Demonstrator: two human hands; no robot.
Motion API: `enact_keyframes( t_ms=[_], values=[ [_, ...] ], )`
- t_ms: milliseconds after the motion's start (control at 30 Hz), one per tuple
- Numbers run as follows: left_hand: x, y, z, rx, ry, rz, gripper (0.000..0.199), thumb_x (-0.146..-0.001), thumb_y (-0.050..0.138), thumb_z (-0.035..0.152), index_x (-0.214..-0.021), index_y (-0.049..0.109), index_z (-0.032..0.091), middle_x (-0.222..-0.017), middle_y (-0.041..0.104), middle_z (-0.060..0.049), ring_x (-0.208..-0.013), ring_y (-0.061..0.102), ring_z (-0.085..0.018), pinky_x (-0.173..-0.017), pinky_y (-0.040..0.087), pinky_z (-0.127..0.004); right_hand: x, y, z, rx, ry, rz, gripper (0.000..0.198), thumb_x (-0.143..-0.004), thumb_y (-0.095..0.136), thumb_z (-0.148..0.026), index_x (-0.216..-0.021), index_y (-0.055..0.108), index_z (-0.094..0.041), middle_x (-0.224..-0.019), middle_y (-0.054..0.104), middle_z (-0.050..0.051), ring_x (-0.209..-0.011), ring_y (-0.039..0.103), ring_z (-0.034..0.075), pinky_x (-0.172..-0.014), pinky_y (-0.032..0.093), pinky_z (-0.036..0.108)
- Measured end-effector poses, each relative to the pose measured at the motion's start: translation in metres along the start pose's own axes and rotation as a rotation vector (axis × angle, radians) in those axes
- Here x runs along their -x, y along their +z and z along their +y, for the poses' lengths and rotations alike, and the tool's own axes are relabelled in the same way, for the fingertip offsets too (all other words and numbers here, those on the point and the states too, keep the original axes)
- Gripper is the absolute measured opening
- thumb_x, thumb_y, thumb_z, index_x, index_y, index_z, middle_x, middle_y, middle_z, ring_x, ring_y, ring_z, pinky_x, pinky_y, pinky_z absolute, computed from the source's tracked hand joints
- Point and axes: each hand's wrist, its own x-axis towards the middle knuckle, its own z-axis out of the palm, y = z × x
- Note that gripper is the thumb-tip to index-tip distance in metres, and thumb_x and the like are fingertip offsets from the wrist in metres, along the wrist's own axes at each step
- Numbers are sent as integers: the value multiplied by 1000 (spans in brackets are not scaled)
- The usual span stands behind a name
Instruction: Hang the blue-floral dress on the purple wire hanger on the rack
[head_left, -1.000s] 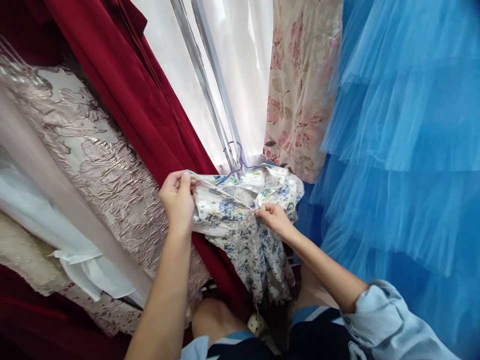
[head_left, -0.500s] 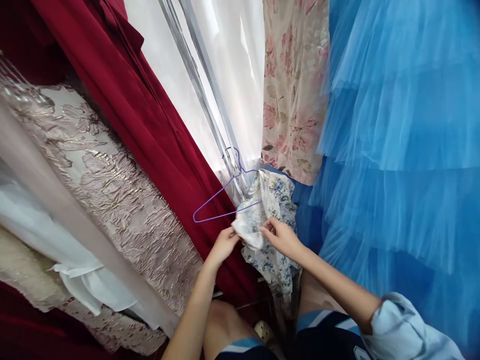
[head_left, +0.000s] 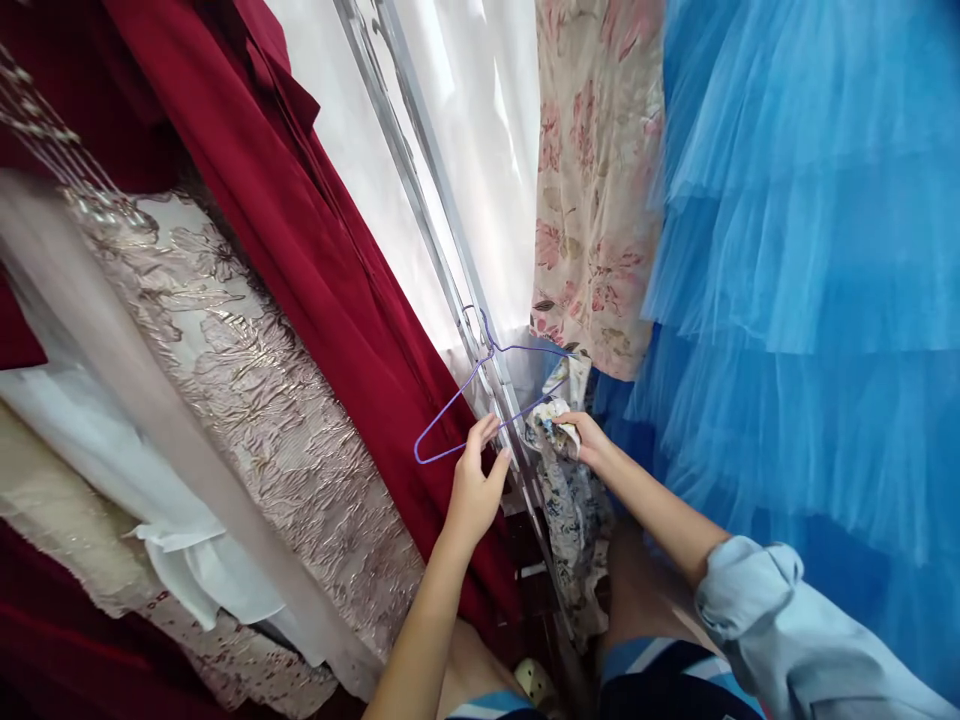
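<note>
A thin purple clothes hanger point(head_left: 450, 405) hangs by its hook at a metal rack post. On its right arm is part of a white floral garment point(head_left: 574, 500) with blue and yellow print; the rest droops down beside the post. My right hand point(head_left: 589, 440) is closed on a bunched part of this garment, just below the hanger's right end. Near the lower bar of the hanger, my left hand point(head_left: 480, 480) is open, its thumb and fingers apart, with no cloth in it. Whether its fingertips touch the bar I cannot tell.
Dark red fabric point(head_left: 322, 250) and a pinkish embossed dress point(head_left: 300, 430) hang at left. The metal post point(head_left: 427, 170) slants down the middle before white cloth point(head_left: 480, 130). A pink floral dress point(head_left: 592, 200) and a tiered blue tulle dress point(head_left: 795, 250) hang at right.
My left hand has let go of the garment and opened. My right hand has gathered the cloth and moved right, so the garment is off the hanger's middle and bunched toward its right end.
</note>
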Motion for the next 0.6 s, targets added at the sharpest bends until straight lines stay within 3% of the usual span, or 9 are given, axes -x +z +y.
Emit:
enact_keyframes(
  t_ms=[100, 233, 333, 400, 467, 533, 600],
  values=[
    [6, -11, -13, -40, -2, -12, 42, -94, 52, 20, -136, 52, 25, -140, 57, -7, -132, 51, -21, -116, 35, -41, 9, -1, 8, 172, 64, -40, 11, -71, 61, -9, -64, 58, -17, -50, 61, -1, -45, 55, 13, -49, 46, 22],
    [17, -9, -12, -37, 5, -220, 61, -82, 53, 6, -139, 52, 27, -145, 53, -5, -137, 45, -22, -119, 29, -40, 34, 13, 14, 382, 163, -192, 9, -63, 75, -8, -61, 67, -11, -55, 65, 0, -51, 56, 12, -52, 43, 20],
    [24, -2, -12, 92, -95, -412, 43, -85, 56, 16, -126, 63, 22, -125, 67, -7, -114, 61, -25, -102, 46, -39, 48, 29, -1, 600, 147, -411, 8, -62, 77, -11, -68, 74, -10, -62, 69, 0, -57, 58, 13, -56, 43, 21],
    [27, -3, -18, 153, -186, -470, 26, -89, 57, 28, -108, 70, 17, -101, 73, -7, -93, 66, -25, -85, 53, -36, 49, 35, -18, 772, 28, -476, 10, -68, 69, -16, -74, 75, -12, -64, 69, 0, -57, 59, 14, -57, 43, 22],
    [29, -12, -28, 162, -248, -439, 28, -89, 60, 39, -97, 72, 15, -88, 72, -6, -82, 64, -24, -75, 52, -33, 45, 33, -35, 910, -153, -385, 14, -71, 61, -18, -73, 74, -12, -64, 69, 1, -58, 59, 14, -56, 43, 23],
    [29, -31, -39, 101, -267, -383, 32, -86, 62, 45, -92, 71, 15, -82, 70, -4, -78, 62, -22, -68, 50, -29, 36, 26, -50, 1014, -333, -202, 16, -71, 57, -17, -74, 72, -12, -67, 69, 2, -60, 59, 15, -57, 43, 23],
    [27, -56, -49, -40, -254, -324, 33, -86, 60, 46, -84, 70, 15, -75, 67, -3, -72, 60, -20, -62, 47, -27, 23, 14, -61, 1154, -469, 10, 25, -74, 53, -18, -87, 74, -12, -76, 72, 3, -64, 60, 15, -60, 44, 23]
  ],
)
